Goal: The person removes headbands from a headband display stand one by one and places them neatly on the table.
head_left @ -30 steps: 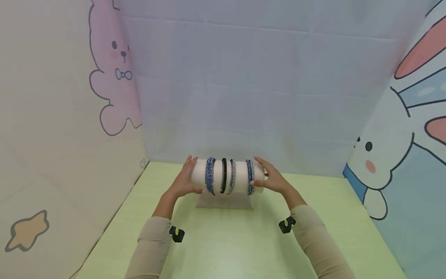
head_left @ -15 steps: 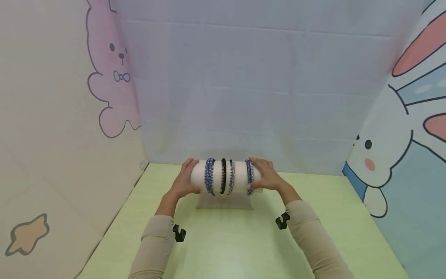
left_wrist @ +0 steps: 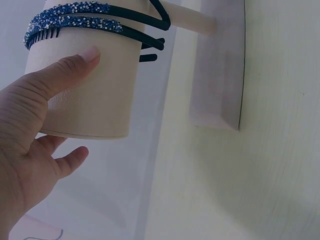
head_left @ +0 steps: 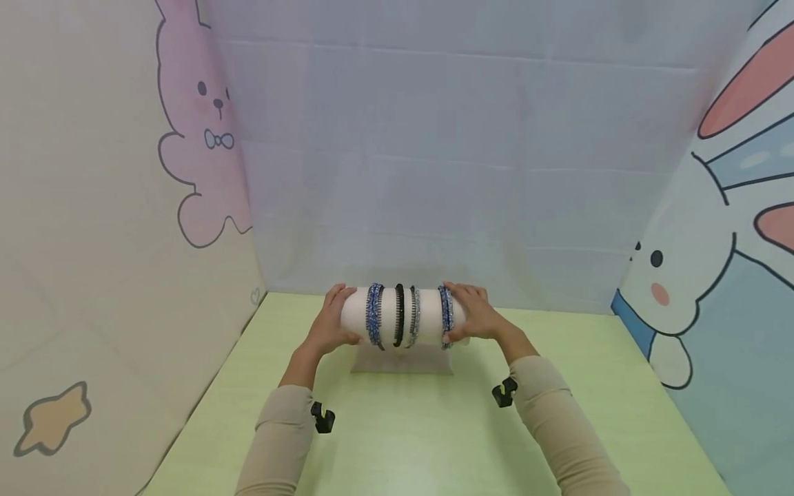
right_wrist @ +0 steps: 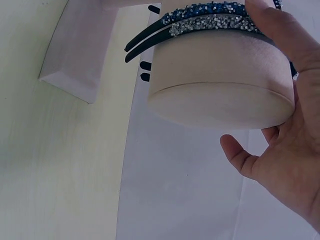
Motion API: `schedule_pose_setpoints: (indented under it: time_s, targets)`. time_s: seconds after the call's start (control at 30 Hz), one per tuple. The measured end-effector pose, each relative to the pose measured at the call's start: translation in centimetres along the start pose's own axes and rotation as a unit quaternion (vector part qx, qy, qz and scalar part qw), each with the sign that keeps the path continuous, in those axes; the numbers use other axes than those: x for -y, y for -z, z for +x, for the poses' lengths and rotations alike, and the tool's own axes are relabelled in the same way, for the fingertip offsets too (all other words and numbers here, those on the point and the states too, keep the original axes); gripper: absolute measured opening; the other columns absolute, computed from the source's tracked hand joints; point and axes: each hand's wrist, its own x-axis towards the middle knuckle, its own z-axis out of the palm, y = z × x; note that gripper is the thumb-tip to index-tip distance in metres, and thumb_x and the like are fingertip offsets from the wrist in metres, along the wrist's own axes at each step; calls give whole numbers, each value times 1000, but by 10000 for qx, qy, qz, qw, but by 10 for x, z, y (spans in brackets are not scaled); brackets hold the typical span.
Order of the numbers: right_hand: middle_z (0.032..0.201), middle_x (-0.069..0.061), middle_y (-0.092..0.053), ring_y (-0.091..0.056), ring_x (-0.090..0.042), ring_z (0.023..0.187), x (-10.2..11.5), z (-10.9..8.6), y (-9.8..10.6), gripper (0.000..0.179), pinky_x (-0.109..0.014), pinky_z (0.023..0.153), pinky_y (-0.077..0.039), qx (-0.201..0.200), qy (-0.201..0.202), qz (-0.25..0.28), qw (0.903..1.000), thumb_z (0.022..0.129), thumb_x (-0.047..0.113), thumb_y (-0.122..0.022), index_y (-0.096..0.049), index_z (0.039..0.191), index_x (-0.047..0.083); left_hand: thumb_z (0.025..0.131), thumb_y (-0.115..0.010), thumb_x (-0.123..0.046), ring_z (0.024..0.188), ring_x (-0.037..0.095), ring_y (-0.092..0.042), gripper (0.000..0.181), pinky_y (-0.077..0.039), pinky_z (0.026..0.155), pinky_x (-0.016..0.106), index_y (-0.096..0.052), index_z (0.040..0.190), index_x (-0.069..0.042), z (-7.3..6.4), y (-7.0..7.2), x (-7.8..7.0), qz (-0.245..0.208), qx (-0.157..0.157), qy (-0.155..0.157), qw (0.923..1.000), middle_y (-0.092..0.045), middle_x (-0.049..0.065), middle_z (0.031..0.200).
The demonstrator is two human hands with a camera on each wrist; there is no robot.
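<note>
A white cylindrical headband display stand (head_left: 428, 318) lies crosswise at the table's far side, on a flat-bottomed base (head_left: 402, 361). Several headbands ring it: blue glittery ones at the left (head_left: 373, 315), a black one (head_left: 399, 315), a silver one (head_left: 414, 317), and a blue and silver pair (right_wrist: 212, 16) at the right. Its left end is gripped by my left hand (head_left: 327, 326), thumb (left_wrist: 75, 70) on the front below the blue glittery headbands. My right hand (head_left: 480, 318) grips the right end, its thumb over the blue and silver pair. Fingers behind the cylinder are partly hidden.
The pale green table (head_left: 397, 434) stretches in front of the stand. A whitish cloth wall (head_left: 397, 172) rises right behind it. Side walls with cartoon drawings, a pink bear (head_left: 198, 138) and a white rabbit (head_left: 688, 275), border the left and right.
My right hand has moved left and closed in round the cylinder's right end. My left hand stays at the left end with hardly any shift. The stand and headbands keep their place.
</note>
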Motion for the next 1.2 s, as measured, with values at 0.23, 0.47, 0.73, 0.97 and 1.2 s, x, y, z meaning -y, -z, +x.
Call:
schedule_pose_setpoints:
  time_s: [0.23, 0.47, 0.73, 0.97, 1.2]
  targets:
    - [139, -18, -34, -28, -39, 117, -10, 0, 3, 110, -58, 85, -39, 6, 157, 282, 9995, 56, 38, -87, -27, 145, 14, 48, -91, -3, 122, 39, -36, 105, -37, 91, 59, -37, 137, -16, 1, 2, -1, -23, 43, 120, 9999, -22, 7, 146]
    - [136, -19, -36, -42, -39, 114, -16, -8, 5, 107, -54, 84, -42, 44, 36, 958, 9954, 59, 33, -87, -26, 145, 13, 47, -92, -7, 126, 36, -33, 112, -35, 94, 55, -31, 142, -14, 4, 0, 2, -69, 174, 115, 9998, -21, 9, 147]
    - [143, -21, -29, -26, -43, 130, -10, -16, 10, 101, -60, 94, -32, 192, -276, 1711, 9847, 69, 19, -83, -18, 146, 8, 52, -91, -12, 127, 38, -32, 107, -37, 92, 56, -32, 141, -18, 2, 3, 3, -222, 219, 301, 9991, -13, 7, 152]
    - [145, -19, -24, -24, -43, 131, -23, -15, 4, 101, -60, 98, -26, 65, -150, 2083, 9779, 68, 19, -83, -18, 145, 8, 58, -87, -14, 125, 39, -34, 100, -40, 88, 56, -32, 142, -19, 1, 6, 4, -369, 322, 260, 9985, -13, 7, 152]
    - [147, -20, -19, -20, -44, 132, -23, -16, 3, 103, -58, 97, -30, 68, -124, 2440, 9697, 68, 16, -83, -15, 145, 6, 74, -79, -26, 128, 38, -31, 80, -38, 91, 56, -35, 141, -23, 0, 10, 8, -810, 373, 360, 9954, -14, 2, 152]
